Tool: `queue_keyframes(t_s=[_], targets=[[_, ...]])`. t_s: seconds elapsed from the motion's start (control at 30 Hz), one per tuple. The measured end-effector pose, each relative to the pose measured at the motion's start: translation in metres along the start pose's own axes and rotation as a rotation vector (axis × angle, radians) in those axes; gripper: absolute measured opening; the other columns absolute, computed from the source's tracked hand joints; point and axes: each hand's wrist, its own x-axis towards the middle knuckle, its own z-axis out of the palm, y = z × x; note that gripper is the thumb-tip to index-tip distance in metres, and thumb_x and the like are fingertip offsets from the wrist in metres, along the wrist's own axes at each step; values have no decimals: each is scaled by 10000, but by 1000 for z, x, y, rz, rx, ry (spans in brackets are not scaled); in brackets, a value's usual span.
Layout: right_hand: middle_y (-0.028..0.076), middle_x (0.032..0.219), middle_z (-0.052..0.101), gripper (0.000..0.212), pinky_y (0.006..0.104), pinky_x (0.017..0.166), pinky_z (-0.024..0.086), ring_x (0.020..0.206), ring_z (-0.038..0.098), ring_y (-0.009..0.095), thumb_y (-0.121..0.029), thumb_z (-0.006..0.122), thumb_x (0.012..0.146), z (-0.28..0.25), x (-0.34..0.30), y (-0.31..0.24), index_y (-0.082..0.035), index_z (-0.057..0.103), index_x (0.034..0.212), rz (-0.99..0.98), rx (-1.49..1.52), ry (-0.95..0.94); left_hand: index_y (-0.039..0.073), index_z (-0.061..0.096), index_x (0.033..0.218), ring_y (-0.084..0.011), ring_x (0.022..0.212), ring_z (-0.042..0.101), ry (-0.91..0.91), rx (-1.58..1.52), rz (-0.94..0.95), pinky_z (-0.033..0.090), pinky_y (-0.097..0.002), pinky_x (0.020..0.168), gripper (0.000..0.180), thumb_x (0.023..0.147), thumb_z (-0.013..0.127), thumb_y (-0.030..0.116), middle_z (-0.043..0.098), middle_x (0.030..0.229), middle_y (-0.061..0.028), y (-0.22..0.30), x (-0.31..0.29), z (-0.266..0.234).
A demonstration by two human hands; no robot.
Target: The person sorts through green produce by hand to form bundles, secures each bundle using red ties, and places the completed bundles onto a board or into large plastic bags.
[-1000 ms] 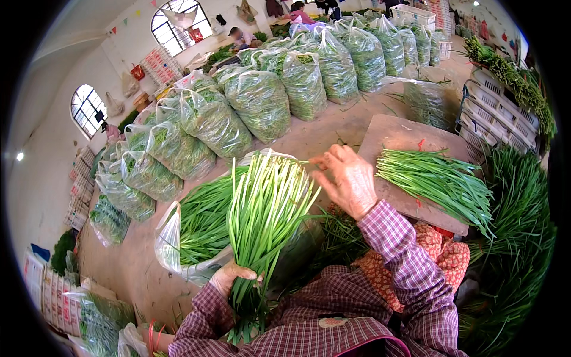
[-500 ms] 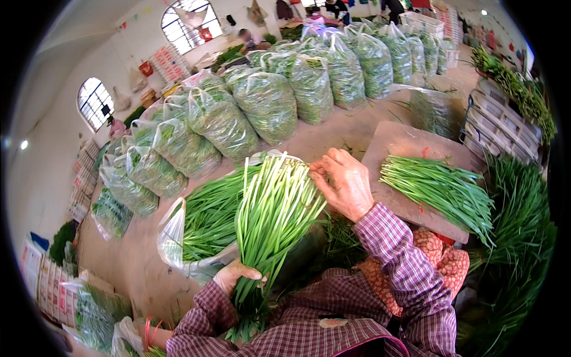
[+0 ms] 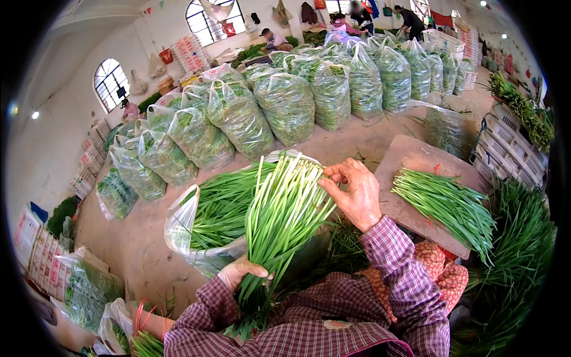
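Observation:
My left hand (image 3: 241, 271) is closed round the green leaf end of a bunch of garlic chives (image 3: 284, 208), held tilted with its pale stem ends pointing away from me. At the right edge of those pale ends, my right hand (image 3: 359, 193) pinches with thumb and fingertips. Just behind the bunch, an open clear plastic bag (image 3: 181, 231) holds more green chives (image 3: 221, 208). To the right, a second bunch of chives (image 3: 443, 202) lies on a brown board (image 3: 397, 156).
Rows of filled plastic bags (image 3: 284, 110) stand across the floor ahead. Loose greens (image 3: 511, 238) heap at the right, below stacked pale crates (image 3: 511, 146). At the lower left are another bagged bundle (image 3: 89, 288) and an arm with red ties (image 3: 146, 318). Several people work at the back.
The view has shifted, so the scene sits slightly lower and to the right. My left hand keeps its grip on the bunch, and my right fingers remain at the pale ends.

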Motion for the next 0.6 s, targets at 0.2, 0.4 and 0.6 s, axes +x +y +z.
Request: queue_keyframes(t_s=[0.2, 0.4, 0.6], targets=[[43, 684, 575, 170, 365, 650, 451, 694, 570, 220, -220, 721, 769, 1, 0, -1, -69, 670, 828, 39, -2, 25, 0, 583, 1139, -210, 731, 624, 4, 98, 52, 504, -311, 653, 528, 657, 749, 138, 650, 819, -112, -3, 4, 2], [48, 696, 574, 130, 359, 653, 443, 684, 565, 217, -187, 698, 781, -4, 1, 1, -63, 663, 791, 121, 82, 66, 2, 593, 1118, -207, 743, 620, -38, 88, 54, 499, -315, 672, 516, 649, 752, 146, 647, 818, -106, -1, 3, -1], [48, 714, 574, 110, 364, 672, 431, 707, 554, 228, -167, 685, 784, -15, 3, 13, -65, 649, 769, -20, -140, 163, 1, 576, 1155, -215, 747, 629, 1, 91, 76, 504, -312, 665, 561, 637, 749, 128, 652, 828, -114, 0, 2, 6]])
